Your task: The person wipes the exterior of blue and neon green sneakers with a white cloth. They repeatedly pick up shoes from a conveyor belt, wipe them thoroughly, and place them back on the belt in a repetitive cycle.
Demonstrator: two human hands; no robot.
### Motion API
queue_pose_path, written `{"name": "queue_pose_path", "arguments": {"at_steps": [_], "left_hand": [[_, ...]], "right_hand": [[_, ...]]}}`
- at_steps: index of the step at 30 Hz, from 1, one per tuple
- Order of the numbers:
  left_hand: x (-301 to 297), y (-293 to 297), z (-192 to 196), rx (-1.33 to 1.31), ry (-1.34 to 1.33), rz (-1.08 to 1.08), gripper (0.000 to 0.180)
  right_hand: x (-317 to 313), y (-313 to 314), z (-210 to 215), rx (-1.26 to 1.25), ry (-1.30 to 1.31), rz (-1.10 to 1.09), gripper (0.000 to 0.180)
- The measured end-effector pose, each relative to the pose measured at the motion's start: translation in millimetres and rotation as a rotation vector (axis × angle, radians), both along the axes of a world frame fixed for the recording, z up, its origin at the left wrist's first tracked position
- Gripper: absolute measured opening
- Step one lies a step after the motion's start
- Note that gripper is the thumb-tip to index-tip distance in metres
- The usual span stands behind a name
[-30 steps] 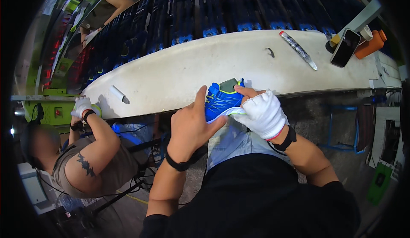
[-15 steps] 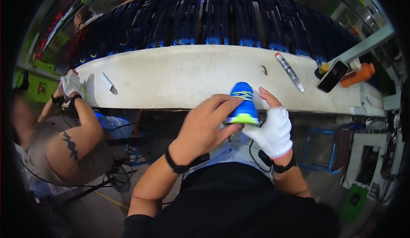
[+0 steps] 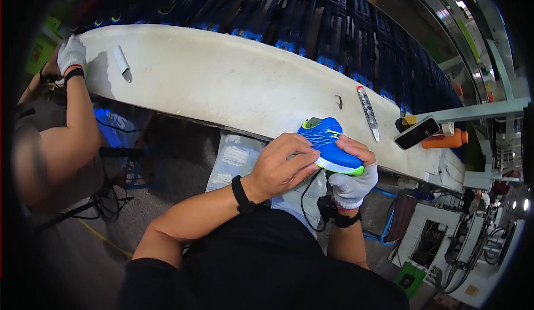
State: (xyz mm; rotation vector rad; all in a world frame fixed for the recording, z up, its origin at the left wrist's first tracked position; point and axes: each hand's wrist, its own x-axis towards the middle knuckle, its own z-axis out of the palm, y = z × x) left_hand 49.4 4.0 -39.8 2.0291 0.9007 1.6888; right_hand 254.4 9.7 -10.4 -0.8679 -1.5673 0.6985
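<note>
blue mesh shoe point(image 3: 329, 145) with a lime-edged white sole, small, held up just in front of the near edge of the long white bench point(image 3: 222, 82), above the person's lap. toe points right and slightly down; heel and tongue up at the left.

left hand point(image 3: 281, 168), bare, black band at the wrist, lies over the near side of the upper, fingers closed against the mesh. right hand point(image 3: 351, 179), in a white knit glove, cups the sole from beneath; bare-looking fingertips curl over the toe. both hands clamped on the shoe, neither open.

handling, as a judgement: looks light, easily carried by one hand. upper likely soft and giving, would dent under a hard pinch; sole stiffer and a surer place to bear load. best hold seems to be the sole underneath with a second hand steadying the heel or side, much as now. mesh not slippery; glove adds friction.

on the bench beyond: slim silver tool point(image 3: 368, 112), small dark hook-like piece point(image 3: 339, 102), dark phone point(image 3: 417, 132) propped beside an orange bottle point(image 3: 445, 140). farther left, a white-handled tool point(image 3: 122, 63). a co-worker's gloved hand point(image 3: 72, 54) rests at the bench's far left end. racks of dark blue parts point(image 3: 311, 26) run behind the bench.
</note>
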Motion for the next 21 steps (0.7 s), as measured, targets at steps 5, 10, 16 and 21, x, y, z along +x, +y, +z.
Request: {"name": "queue_pose_path", "arguments": {"at_steps": [5,10,16,21], "left_hand": [[-6.4,-3.5,9.1,-0.318,-0.07,-0.13,0.048],[-9.0,4.3,18.4,-0.215,0.039,-0.019,0.043],[-3.5,-15.2,-4.3,-0.188,0.051,-0.01,0.052],[-4.2,2.3,13.2,-0.107,-0.039,0.06,0.064]], "right_hand": [[-9.1,-0.2,2.1,0.007,0.03,-0.03,0.08],[-19.9,-4.1,6.4,0.046,-0.059,-0.03,0.082],[-28.5,-4.7,12.2,-0.078,0.075,-0.1,0.081],[-30.7,-3.1,13.5,0.026,-0.087,-0.042,0.079]]}}
